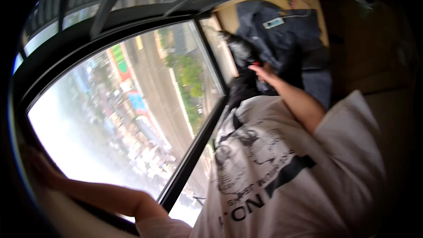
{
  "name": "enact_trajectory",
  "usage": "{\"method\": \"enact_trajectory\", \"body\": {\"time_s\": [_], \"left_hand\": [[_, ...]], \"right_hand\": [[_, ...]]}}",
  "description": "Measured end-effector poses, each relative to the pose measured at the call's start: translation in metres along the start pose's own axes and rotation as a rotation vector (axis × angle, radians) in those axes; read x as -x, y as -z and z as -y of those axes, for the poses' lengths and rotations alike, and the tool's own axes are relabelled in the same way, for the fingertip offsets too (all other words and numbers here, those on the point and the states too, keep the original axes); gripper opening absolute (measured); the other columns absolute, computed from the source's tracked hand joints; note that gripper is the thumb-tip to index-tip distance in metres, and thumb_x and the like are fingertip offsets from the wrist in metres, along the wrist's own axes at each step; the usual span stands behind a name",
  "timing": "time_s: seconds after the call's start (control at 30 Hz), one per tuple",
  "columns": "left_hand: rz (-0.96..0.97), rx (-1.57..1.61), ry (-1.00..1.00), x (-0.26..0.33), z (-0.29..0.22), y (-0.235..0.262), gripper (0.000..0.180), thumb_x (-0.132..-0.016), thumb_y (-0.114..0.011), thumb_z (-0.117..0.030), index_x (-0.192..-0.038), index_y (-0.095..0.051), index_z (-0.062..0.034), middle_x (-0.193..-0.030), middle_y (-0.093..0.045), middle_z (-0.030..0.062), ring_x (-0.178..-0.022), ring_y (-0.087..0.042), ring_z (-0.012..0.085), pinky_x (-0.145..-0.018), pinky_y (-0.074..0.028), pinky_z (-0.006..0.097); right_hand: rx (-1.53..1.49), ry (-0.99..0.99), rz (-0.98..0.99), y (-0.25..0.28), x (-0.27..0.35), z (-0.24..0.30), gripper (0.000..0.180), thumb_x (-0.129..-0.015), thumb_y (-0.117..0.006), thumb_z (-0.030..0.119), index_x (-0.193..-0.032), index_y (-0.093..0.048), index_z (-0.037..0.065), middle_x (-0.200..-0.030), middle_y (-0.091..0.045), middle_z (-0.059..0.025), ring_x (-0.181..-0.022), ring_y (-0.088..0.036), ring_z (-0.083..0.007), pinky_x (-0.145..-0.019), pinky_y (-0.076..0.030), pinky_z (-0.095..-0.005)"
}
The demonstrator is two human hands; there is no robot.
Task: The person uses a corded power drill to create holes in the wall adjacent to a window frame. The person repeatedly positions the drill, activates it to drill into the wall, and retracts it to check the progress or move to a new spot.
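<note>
My right hand (263,72) is closed around the grip of a black power drill (242,48), which has a small red part by my fingers. The drill's narrow front end points up and left, toward the wall strip beside the window frame. My left arm stretches out to the lower left. At its end my left hand (43,167) is in deep shadow by the dark window frame (194,150); its fingers cannot be made out.
Beyond the glass lie a road (161,79), trees (190,79) and buildings, far below. Dark railing bars (105,6) run along the top left. Dark grey cloth (286,31) with a white tag (273,23) lies over a pale wooden surface (324,24) near the drill.
</note>
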State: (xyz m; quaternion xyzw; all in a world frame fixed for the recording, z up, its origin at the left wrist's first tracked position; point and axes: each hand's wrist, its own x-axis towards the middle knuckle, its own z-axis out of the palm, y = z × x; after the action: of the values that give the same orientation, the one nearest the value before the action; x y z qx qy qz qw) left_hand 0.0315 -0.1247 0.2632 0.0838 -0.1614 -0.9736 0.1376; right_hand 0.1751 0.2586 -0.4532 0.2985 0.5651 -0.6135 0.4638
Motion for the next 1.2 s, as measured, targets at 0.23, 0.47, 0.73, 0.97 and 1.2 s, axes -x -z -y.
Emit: {"method": "enact_trajectory", "body": {"time_s": [0.23,0.47,0.73,0.97,1.2], "left_hand": [[0.014,-0.570,-0.416,0.024,-0.005,0.017,0.030,-0.101,-0.046,-0.022,-0.114,-0.060,0.0006,-0.107,-0.064,0.0130,-0.101,-0.062,0.0249,-0.087,-0.052,0.042],[0.190,-0.472,-0.418,0.024,0.006,0.008,0.044,-0.102,-0.042,-0.026,-0.137,-0.042,0.0007,-0.133,-0.048,0.0191,-0.123,-0.048,0.0340,-0.101,-0.041,0.051],[0.177,-0.364,-0.315,0.024,0.055,0.011,0.048,-0.101,-0.044,-0.025,-0.142,-0.037,-0.0002,-0.139,-0.042,0.0186,-0.131,-0.039,0.0346,-0.107,-0.033,0.054],[0.152,-0.383,-0.377,0.021,0.041,0.011,0.047,-0.100,-0.043,-0.023,-0.141,-0.038,-0.0002,-0.139,-0.043,0.0189,-0.131,-0.039,0.0344,-0.109,-0.031,0.054],[0.241,-0.185,-0.271,0.011,0.031,0.011,0.047,-0.101,-0.042,-0.024,-0.143,-0.036,-0.0024,-0.140,-0.043,0.0170,-0.133,-0.037,0.0336,-0.111,-0.028,0.055]], "right_hand": [[-0.032,0.037,0.092,0.004,0.017,0.015,0.039,-0.076,-0.075,0.041,-0.074,-0.052,0.009,-0.054,-0.046,0.0004,-0.036,-0.045,-0.0129,-0.035,-0.038,-0.0294],[-0.026,0.015,0.090,0.000,0.014,0.017,0.039,-0.077,-0.074,0.041,-0.073,-0.052,0.010,-0.054,-0.046,0.0008,-0.037,-0.045,-0.0128,-0.036,-0.038,-0.0298],[-0.035,0.031,0.096,0.001,0.010,0.014,0.038,-0.077,-0.074,0.040,-0.077,-0.053,0.009,-0.055,-0.047,0.0005,-0.037,-0.045,-0.0126,-0.035,-0.038,-0.0296],[-0.040,0.008,0.094,0.002,0.008,0.012,0.037,-0.077,-0.074,0.040,-0.081,-0.053,0.009,-0.055,-0.047,0.0002,-0.037,-0.045,-0.0127,-0.035,-0.038,-0.0297],[-0.071,0.002,0.093,0.004,0.011,0.013,0.038,-0.077,-0.074,0.040,-0.083,-0.054,0.009,-0.056,-0.048,0.0000,-0.037,-0.046,-0.0129,-0.035,-0.038,-0.0296]]}}
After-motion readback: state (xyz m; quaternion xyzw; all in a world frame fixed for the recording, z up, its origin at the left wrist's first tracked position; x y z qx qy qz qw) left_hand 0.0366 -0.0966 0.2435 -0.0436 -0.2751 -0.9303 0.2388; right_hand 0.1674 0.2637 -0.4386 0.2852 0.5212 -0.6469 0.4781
